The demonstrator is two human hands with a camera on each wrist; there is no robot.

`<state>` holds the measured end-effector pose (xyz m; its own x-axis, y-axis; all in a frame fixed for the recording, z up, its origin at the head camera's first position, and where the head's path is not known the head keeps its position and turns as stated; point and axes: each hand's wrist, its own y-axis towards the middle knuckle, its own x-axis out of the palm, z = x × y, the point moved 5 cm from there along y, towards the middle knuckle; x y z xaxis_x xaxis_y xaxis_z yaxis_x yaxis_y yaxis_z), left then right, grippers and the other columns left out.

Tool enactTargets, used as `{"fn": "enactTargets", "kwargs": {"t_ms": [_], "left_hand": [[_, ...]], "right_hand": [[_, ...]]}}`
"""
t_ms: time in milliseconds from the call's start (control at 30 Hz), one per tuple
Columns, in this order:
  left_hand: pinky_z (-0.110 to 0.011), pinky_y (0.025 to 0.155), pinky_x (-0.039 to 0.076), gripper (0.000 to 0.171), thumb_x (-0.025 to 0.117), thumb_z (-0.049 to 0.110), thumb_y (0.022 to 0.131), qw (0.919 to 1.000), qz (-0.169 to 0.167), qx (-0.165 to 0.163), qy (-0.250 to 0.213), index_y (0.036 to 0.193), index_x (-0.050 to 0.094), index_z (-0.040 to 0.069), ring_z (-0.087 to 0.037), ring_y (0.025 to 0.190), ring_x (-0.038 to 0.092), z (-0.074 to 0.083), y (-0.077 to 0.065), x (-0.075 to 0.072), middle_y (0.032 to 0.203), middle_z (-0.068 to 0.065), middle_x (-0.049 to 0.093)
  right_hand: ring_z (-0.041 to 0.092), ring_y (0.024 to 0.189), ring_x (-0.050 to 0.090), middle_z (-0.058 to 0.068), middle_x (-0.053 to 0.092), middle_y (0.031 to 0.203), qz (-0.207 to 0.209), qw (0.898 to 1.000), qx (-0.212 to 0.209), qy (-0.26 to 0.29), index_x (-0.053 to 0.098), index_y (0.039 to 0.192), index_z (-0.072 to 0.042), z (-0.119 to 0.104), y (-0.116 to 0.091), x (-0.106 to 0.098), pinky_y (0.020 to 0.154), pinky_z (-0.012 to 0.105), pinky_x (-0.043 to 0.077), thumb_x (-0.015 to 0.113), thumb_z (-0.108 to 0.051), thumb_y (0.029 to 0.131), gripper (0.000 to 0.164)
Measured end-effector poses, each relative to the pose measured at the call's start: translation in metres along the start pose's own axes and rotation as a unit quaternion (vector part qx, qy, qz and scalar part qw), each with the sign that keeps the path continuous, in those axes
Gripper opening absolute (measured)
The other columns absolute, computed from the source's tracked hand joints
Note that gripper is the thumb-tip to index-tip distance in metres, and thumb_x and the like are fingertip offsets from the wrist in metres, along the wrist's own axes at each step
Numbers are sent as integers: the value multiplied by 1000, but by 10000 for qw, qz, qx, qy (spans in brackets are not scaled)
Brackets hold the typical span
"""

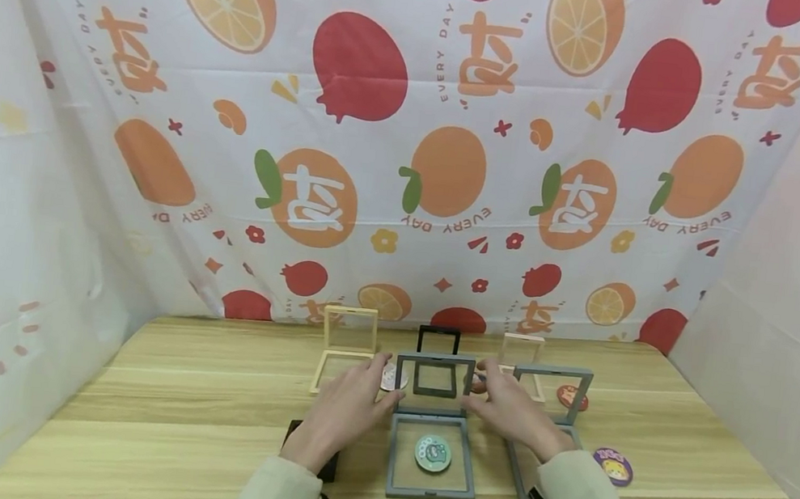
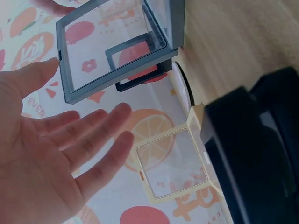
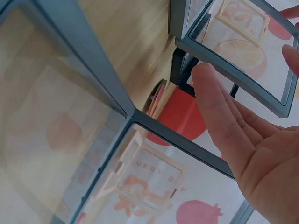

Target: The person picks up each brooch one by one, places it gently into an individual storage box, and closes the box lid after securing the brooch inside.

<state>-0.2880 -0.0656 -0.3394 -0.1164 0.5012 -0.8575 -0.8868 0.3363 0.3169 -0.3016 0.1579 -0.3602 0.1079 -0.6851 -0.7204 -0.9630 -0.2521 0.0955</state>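
Observation:
A grey hinged display frame (image 1: pixel 429 492) stands with its lid raised in the middle of the table. On the clear film of its base lies a round teal badge (image 1: pixel 433 453) with a cartoon figure. My left hand (image 1: pixel 352 407) is at the lid's left side, fingers spread and fairly straight, thumb close to the lid edge; contact is hard to tell. At the lid's right side is my right hand (image 1: pixel 511 407), its fingers extended beside the grey rim (image 3: pixel 233 77). Neither hand grips anything. A second grey frame (image 1: pixel 554 371) stands open under my right forearm, partly hidden.
Behind stand an open yellow frame (image 1: pixel 347 354), a black frame (image 1: pixel 439 329) and a pale frame (image 1: pixel 524 339). Round badges lie nearby: a purple one (image 1: pixel 613 467), a red one (image 1: pixel 566 396) and a whitish one (image 1: pixel 390 377). A fruit-print curtain (image 1: pixel 386 240) hangs behind the table.

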Motion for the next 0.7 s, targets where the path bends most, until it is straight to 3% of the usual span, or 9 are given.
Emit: {"fn": "enactTargets", "kwargs": {"t_ms": [200, 333, 533, 600, 700], "left_hand": [[-55, 88, 54, 57, 66, 28, 100, 9991, -23, -153, -391, 144, 47, -3, -40, 112, 65, -4, 5, 3, 132, -22, 62], [-56, 90, 53, 56, 66, 28, 101, 9968, -108, -287, -743, 145, 46, -1, -39, 113, 64, -5, 8, 6, 129, -21, 64], [-50, 84, 56, 40, 59, 26, 105, 9910, -326, -101, -1295, 133, 51, 0, -34, 101, 68, -4, 7, 12, 113, -19, 69], [-46, 75, 55, 31, 52, 29, 107, 9886, -462, -63, -1431, 123, 54, 2, -30, 88, 67, -4, 6, 14, 98, -15, 69], [-43, 69, 51, 35, 43, 34, 110, 9874, -610, -82, -1461, 115, 57, 3, -25, 80, 61, -4, 5, 15, 87, -10, 63]], "right_hand": [[43, 121, 57, 28, 61, 126, 134, 9996, -64, 232, 32, 148, 11, 1, 3, 2, 99, 59, 46, 68, -22, 98, 70], [39, 116, 60, 25, 62, 123, 193, 9993, -162, 285, 31, 149, 10, 1, 7, 4, 96, 56, 49, 65, -27, 100, 70], [30, 90, 65, 19, 62, 106, -24, 9976, -408, 561, 53, 119, 5, 2, 10, 5, 77, 45, 54, 48, -29, 109, 36], [31, 89, 66, 23, 62, 111, -197, 9962, -466, 712, 57, 118, 6, 3, 9, 6, 78, 44, 54, 40, -28, 111, 39], [31, 95, 65, 27, 60, 124, -419, 9952, -381, 793, 56, 129, 12, 5, 7, 8, 87, 47, 53, 34, -32, 112, 53]]}}
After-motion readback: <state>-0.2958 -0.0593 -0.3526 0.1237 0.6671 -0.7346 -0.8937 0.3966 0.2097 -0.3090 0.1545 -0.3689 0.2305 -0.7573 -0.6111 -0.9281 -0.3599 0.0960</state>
